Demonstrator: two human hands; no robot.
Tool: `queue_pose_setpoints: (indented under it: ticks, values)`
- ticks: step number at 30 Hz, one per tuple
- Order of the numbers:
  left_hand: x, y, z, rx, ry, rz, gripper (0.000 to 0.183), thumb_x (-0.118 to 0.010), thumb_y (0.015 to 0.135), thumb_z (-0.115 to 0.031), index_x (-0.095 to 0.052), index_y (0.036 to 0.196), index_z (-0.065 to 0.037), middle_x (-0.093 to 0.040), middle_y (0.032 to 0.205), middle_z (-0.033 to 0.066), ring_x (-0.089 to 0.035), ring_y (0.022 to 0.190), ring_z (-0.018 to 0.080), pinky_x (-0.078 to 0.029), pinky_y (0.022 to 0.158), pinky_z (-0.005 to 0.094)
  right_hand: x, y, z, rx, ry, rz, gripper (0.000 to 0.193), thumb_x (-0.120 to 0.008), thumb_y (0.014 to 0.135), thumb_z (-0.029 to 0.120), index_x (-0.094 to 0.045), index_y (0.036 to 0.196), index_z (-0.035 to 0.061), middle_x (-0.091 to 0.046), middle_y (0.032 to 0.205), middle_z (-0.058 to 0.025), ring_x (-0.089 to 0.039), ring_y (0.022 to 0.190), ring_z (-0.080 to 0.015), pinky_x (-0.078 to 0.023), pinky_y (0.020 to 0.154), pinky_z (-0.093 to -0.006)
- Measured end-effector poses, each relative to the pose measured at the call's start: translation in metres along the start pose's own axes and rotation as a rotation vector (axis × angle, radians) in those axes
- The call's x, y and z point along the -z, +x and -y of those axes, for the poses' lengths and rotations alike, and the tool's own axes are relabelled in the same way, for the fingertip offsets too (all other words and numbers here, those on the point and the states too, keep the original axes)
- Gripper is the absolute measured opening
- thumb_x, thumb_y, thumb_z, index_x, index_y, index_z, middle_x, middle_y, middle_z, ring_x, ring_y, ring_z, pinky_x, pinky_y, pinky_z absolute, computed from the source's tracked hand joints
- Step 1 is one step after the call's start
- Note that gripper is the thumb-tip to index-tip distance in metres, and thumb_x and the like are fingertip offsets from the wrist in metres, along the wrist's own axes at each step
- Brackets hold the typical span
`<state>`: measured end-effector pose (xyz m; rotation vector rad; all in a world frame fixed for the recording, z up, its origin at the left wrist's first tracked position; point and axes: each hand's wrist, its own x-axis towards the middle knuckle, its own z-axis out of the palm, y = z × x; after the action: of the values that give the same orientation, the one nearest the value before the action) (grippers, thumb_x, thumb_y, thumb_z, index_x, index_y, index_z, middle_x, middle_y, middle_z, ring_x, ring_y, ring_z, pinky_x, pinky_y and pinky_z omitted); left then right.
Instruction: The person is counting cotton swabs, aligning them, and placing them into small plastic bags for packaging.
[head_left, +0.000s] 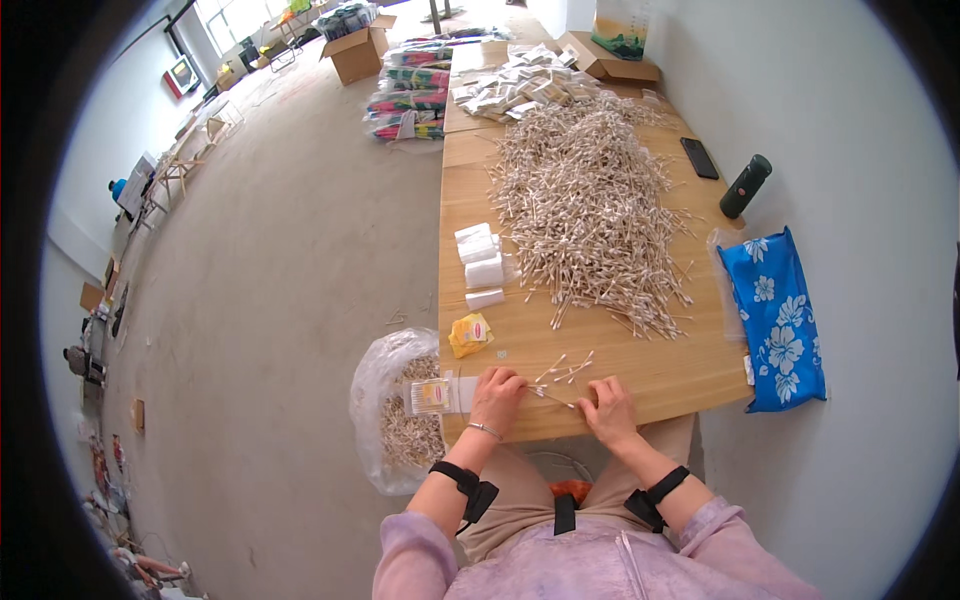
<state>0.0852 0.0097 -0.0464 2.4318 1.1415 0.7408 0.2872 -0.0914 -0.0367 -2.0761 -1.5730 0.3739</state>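
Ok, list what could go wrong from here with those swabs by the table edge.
1. The few cotton swabs lie close to the near table edge, beside the left hand and right hand; a nudge could roll them off.
2. The big swab pile sprawls toward the work spot, so strays may mix in.
3. The small packet overhangs the table's left edge above the plastic bag and may drop.

The swabs [552, 399] under both hands are too small to count.

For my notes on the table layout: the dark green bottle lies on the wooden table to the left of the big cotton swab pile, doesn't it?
Not quite: in the head view the dark green bottle lies to the right of the big cotton swab pile, at the wooden table edge.
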Motion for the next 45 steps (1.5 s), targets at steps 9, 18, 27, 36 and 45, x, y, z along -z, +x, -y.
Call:
queue_pose_setpoints:
  ticks: [9, 18, 27, 36, 45]
  values:
    - [-0.001, -0.015, 0.001, 0.046, 0.043, -0.038, 0.005, -0.069, 0.076, -0.015, -0.067, 0.079, -0.013, -0.062, 0.085, 0.0034, -0.056, 0.091, 0.0251, -0.046, 0.082, 0.0369, 0.002, 0.043, 0.008, 0.095, 0.026, -0.086, 0.035, -0.067, 0.076, 0.010, -0.059, 0.110, 0.0090, -0.053, 0.105, -0.0094, -0.051, 0.103, -0.0289, -0.044, 0.087, -0.0401]
    - [0.002, 0.008, -0.018, 0.178, -0.089, -0.073, 0.011, -0.068, 0.078, -0.014, -0.066, 0.088, -0.008, -0.061, 0.086, 0.0086, -0.056, 0.091, 0.0291, -0.045, 0.082, 0.0386, -0.005, 0.069, -0.004, 0.295, -0.105, -0.009, 0.037, -0.067, 0.075, 0.011, -0.060, 0.111, 0.0080, -0.055, 0.105, -0.0067, -0.050, 0.103, -0.0262, -0.043, 0.090, -0.0380]
    - [-0.025, 0.042, 0.001, 0.258, -0.065, -0.035, 0.003, -0.066, 0.075, -0.009, -0.065, 0.078, -0.008, -0.061, 0.083, 0.0097, -0.056, 0.085, 0.0290, -0.046, 0.079, 0.0386, -0.010, 0.064, -0.025, 0.037, 0.088, -0.141, 0.028, -0.066, 0.078, 0.015, -0.062, 0.104, 0.0042, -0.055, 0.099, -0.0110, -0.053, 0.097, -0.0305, -0.045, 0.087, -0.0385]
    - [0.005, 0.001, -0.008, 0.119, -0.080, 0.013, 0.023, -0.071, 0.072, -0.010, -0.066, 0.094, -0.007, -0.061, 0.093, 0.0099, -0.055, 0.093, 0.0309, -0.045, 0.083, 0.0411, -0.009, 0.070, 0.012, -0.093, -0.039, -0.066, 0.058, -0.079, 0.067, 0.037, -0.058, 0.109, 0.0025, -0.054, 0.103, -0.0134, -0.051, 0.102, -0.0308, -0.046, 0.084, -0.0415]
    - [-0.010, -0.009, -0.007, 0.170, -0.116, -0.046, 0.033, -0.072, 0.069, -0.008, -0.065, 0.102, -0.009, -0.060, 0.099, 0.0078, -0.052, 0.101, 0.0283, -0.041, 0.087, 0.0406, -0.019, 0.065, -0.003, -0.124, 0.159, -0.189, 0.051, -0.077, 0.068, 0.031, -0.055, 0.103, 0.0006, -0.054, 0.099, -0.0152, -0.051, 0.099, -0.0329, -0.045, 0.086, -0.0423]
